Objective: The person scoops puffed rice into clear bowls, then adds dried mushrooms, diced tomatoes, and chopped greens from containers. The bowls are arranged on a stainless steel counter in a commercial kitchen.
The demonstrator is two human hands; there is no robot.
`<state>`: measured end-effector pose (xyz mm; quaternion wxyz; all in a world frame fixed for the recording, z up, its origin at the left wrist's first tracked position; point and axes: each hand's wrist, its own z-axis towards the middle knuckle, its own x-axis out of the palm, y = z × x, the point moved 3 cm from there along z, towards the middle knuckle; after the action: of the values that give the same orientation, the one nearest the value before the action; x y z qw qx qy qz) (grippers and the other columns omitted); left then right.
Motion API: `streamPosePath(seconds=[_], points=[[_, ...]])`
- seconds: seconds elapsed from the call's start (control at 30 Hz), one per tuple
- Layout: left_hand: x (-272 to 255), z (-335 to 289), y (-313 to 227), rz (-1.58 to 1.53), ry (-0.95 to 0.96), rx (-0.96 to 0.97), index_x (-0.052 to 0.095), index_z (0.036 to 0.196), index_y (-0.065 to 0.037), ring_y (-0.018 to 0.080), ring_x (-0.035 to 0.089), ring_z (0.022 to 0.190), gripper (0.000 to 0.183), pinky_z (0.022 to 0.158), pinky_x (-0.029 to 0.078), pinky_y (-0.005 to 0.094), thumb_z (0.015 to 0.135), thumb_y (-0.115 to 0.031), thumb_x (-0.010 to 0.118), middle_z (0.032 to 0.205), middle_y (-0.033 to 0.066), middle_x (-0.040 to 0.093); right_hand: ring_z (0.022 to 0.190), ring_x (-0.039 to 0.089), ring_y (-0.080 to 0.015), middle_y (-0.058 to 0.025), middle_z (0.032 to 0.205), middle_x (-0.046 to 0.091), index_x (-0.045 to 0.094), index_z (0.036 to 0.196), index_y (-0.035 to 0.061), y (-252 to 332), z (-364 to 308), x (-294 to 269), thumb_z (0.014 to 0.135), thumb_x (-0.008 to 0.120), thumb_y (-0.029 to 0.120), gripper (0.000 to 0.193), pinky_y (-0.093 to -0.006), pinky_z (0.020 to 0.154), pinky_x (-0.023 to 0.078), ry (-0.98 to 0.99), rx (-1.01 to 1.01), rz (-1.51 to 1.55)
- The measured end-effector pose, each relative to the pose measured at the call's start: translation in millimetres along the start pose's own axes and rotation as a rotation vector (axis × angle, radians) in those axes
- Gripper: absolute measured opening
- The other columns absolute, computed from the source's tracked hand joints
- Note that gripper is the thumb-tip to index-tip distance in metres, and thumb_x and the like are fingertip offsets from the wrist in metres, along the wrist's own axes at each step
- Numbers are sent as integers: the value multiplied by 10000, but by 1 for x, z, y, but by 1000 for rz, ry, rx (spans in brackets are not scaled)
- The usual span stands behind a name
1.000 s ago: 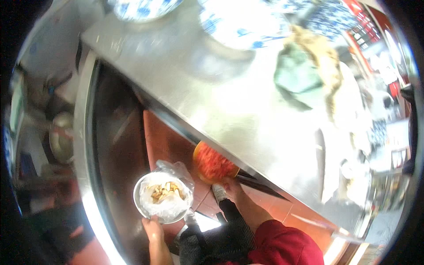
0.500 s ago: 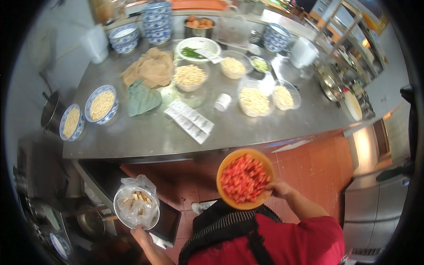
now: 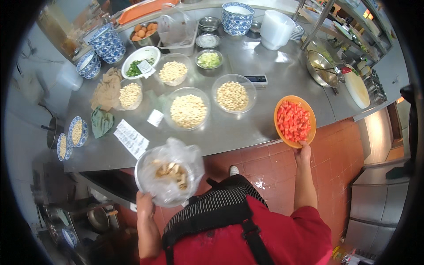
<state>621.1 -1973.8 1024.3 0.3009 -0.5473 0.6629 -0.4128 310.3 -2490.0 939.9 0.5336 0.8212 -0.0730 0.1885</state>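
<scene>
Tomato bowl (image 3: 295, 121) sits at the steel surface (image 3: 247, 128) edge, directly ahead of the right hand (image 3: 303, 152) gripping its near rim; left hand (image 3: 145, 204) clasps the film-covered bowl (image 3: 168, 176) below the edge.

A commercial kitchen is shown by the steel tabletop (image 3: 265, 123), stacked bowls (image 3: 237, 17) at upper centre, and ingredient-filled prep bowls (image 3: 189, 110).

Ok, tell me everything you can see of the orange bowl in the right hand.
The orange bowl is round and shallow, plastic by its look, and filled with diced red tomato pieces. It sits roughly level at the near edge of the steel counter, part of it overhanging the red tile floor. The right hand grips its near rim from below. Whether its base rests on the counter is unclear.
</scene>
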Motion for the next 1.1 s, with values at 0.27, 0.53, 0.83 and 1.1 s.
streamPosePath(seconds=[0.27, 0.53, 0.83, 1.1], points=[[289, 12, 21, 311, 342, -258, 557, 942, 91, 208, 600, 660, 239, 583, 494, 327, 775, -58, 474, 828, 154, 613, 830, 619, -261, -155, 1042, 578, 479, 1157, -14, 72, 120, 14, 886, 502, 229, 364, -322, 676, 524, 96, 118, -95], [437, 47, 75, 424, 523, -175, 522, 1012, 64, 233, 608, 739, 266, 588, 492, 340, 789, -82, 508, 890, 146, 611, 638, 610, -169, -95, 711, 629, 623, 865, 9, 151, 36, 90, 834, 600, 170, 165, -271, 597, 474, 509, -477, -901], [452, 22, -1, 589, 428, 717, 487, 1166, 27, 251, 571, 837, 487, 683, 469, 317, 788, -253, 615, 893, 163, 602, 843, 580, -350, -164, 911, 600, 563, 1047, 34, 99, 17, 161, 791, 517, 103, 269, -431, 707, 468, 1098, -669, -1320], [441, 56, 3, 88, 670, 98, 554, 1064, -15, 103, 552, 663, 236, 571, 453, 241, 838, -84, 554, 846, 44, 609, 796, 595, -359, -211, 828, 623, 620, 848, -9, 94, 61, 160, 768, 570, 136, 173, -416, 747, 471, 923, -375, -1485]])
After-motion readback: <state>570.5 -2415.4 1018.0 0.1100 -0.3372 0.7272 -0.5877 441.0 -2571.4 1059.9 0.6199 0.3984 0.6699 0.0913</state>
